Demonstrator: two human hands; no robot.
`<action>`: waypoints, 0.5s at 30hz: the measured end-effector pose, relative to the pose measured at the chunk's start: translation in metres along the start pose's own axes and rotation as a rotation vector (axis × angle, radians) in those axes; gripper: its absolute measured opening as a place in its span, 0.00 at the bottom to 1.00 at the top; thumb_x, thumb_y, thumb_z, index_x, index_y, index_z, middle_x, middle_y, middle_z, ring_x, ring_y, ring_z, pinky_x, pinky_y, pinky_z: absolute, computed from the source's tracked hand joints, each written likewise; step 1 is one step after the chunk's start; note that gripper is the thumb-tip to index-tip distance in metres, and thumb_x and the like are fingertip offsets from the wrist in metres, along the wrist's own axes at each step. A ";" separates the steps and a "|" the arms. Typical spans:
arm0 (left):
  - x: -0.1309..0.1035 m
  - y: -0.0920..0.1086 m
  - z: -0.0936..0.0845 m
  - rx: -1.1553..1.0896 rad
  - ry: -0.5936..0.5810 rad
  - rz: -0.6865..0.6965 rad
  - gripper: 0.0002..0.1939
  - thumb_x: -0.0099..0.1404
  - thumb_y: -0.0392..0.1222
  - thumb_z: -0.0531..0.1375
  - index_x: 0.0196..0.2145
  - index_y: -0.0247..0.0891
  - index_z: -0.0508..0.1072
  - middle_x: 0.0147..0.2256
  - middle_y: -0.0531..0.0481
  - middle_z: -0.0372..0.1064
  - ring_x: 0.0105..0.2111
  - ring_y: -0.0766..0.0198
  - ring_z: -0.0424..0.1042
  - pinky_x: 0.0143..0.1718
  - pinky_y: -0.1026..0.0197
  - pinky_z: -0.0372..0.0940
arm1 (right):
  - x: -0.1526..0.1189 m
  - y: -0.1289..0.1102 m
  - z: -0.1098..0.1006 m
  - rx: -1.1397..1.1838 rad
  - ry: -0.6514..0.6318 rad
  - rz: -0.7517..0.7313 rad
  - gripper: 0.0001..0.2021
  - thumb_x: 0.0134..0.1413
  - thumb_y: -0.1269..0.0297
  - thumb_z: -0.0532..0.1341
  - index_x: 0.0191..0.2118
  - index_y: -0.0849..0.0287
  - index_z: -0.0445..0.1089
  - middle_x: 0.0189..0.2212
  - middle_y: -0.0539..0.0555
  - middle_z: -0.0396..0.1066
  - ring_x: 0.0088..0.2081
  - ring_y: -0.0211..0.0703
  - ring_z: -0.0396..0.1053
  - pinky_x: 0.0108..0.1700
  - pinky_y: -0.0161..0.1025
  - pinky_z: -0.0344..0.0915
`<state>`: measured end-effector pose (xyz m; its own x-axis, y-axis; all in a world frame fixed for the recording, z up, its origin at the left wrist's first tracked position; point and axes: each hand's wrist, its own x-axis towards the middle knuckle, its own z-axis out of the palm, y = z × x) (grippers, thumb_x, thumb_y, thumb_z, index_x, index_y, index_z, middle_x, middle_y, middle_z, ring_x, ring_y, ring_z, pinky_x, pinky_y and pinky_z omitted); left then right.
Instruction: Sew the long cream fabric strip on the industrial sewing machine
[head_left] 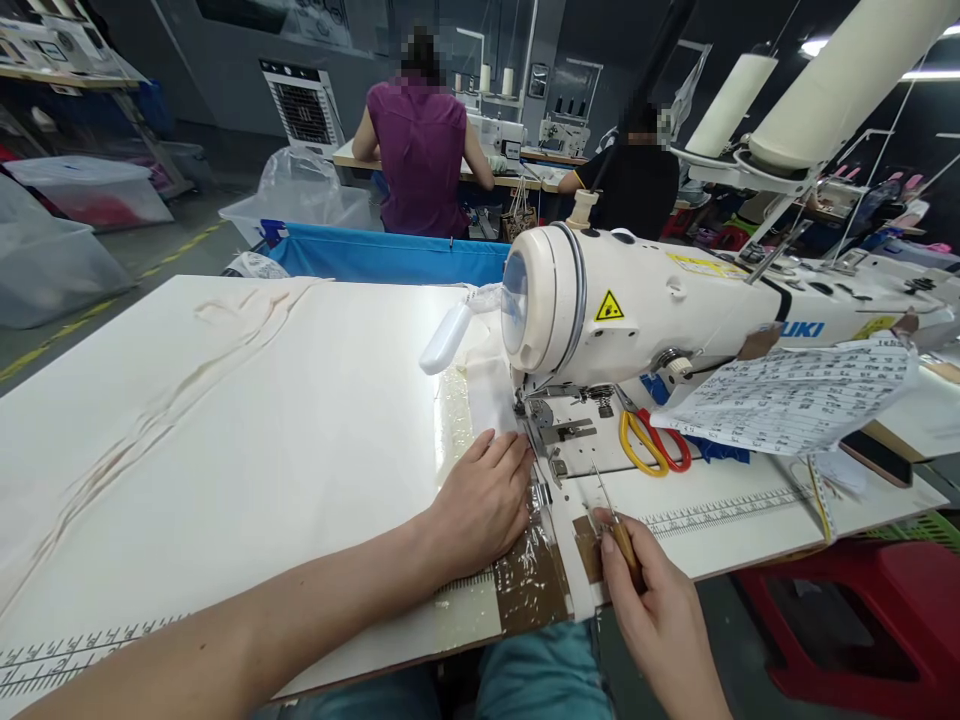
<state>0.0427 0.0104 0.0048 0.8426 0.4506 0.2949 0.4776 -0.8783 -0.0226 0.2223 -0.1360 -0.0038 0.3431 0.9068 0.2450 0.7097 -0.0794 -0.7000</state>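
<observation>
My left hand (487, 492) lies flat with its fingers stretched out, just left of the presser foot on the white sewing machine (630, 300). Under and beside its fingers is a white cloth piece (489, 385). A narrow white fabric strip (571, 560) runs from the needle area over the table's front edge. My right hand (652, 590) is closed around the wooden handle of an awl (624, 545), its thin metal tip pointing up toward the machine bed. Yellow and red scissors (654, 442) rest on the bed, behind the awl.
Long thin fabric strips (161, 410) lie along the left of the white table (322, 420). A printed paper (787, 395) hangs at the right, near a phone (876, 457). A red stool (862, 610) stands at lower right. Two people sit at machines beyond a blue cloth bin (397, 255).
</observation>
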 end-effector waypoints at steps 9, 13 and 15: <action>0.005 -0.007 0.007 -0.022 0.040 -0.023 0.24 0.72 0.40 0.48 0.59 0.23 0.66 0.59 0.34 0.63 0.60 0.47 0.59 0.62 0.45 0.55 | 0.001 -0.015 0.003 0.131 0.030 0.076 0.19 0.69 0.53 0.54 0.60 0.55 0.64 0.49 0.57 0.76 0.46 0.47 0.75 0.34 0.30 0.73; 0.010 -0.011 0.004 -0.072 0.070 -0.046 0.21 0.70 0.38 0.49 0.56 0.22 0.67 0.55 0.33 0.65 0.57 0.47 0.62 0.58 0.47 0.61 | 0.009 -0.030 0.012 0.139 0.029 -0.074 0.14 0.71 0.61 0.52 0.55 0.55 0.67 0.48 0.57 0.74 0.49 0.47 0.73 0.44 0.35 0.72; 0.013 -0.013 0.003 -0.111 0.069 -0.075 0.19 0.70 0.37 0.50 0.53 0.23 0.69 0.52 0.33 0.66 0.53 0.48 0.64 0.54 0.47 0.65 | 0.016 -0.034 0.019 0.109 0.012 -0.227 0.12 0.71 0.65 0.51 0.52 0.57 0.69 0.43 0.57 0.74 0.45 0.47 0.74 0.42 0.37 0.71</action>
<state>0.0484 0.0277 0.0060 0.7845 0.5071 0.3569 0.5049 -0.8565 0.1070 0.1920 -0.1105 0.0114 0.1900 0.8915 0.4113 0.6988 0.1715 -0.6945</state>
